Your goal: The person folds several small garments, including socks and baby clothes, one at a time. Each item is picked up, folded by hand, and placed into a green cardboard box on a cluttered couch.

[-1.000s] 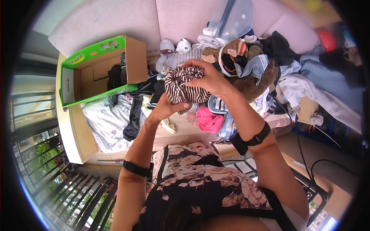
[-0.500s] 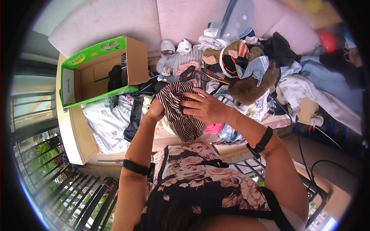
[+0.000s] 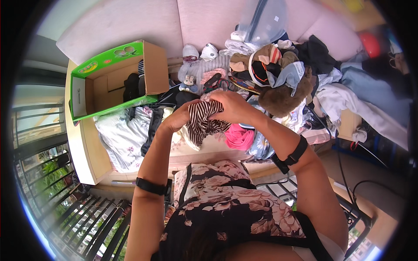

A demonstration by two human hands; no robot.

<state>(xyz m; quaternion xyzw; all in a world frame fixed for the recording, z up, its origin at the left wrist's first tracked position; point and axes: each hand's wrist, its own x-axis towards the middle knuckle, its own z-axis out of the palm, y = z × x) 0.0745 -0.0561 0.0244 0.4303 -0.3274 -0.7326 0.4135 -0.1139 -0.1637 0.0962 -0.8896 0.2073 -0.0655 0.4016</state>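
A dark brown and white striped cloth [image 3: 203, 122] hangs bunched between my two hands above the front of the sofa seat. My left hand [image 3: 177, 118] grips its upper left side. My right hand [image 3: 233, 108] is closed on its upper right side, thumb toward the middle. Folds hide the cloth's exact kind. Just to the right of it lies a bright pink cloth [image 3: 239, 138]. Behind my hands sits a small bunny figure [image 3: 189, 82] on grey knitted fabric.
At the left stands a green cardboard box [image 3: 150, 69], open toward me, with dark items inside. A brown furry hat [image 3: 278, 101] and a heap of clothes cover the right. White floral fabric [image 3: 124, 139] lies before the box. A clear plastic bag [image 3: 272, 26] leans on the backrest.
The striped cloth has been gathered up into a smaller bunch. My right hand has gone from lying spread over it to gripping its upper edge, uncovering more of the pink cloth.
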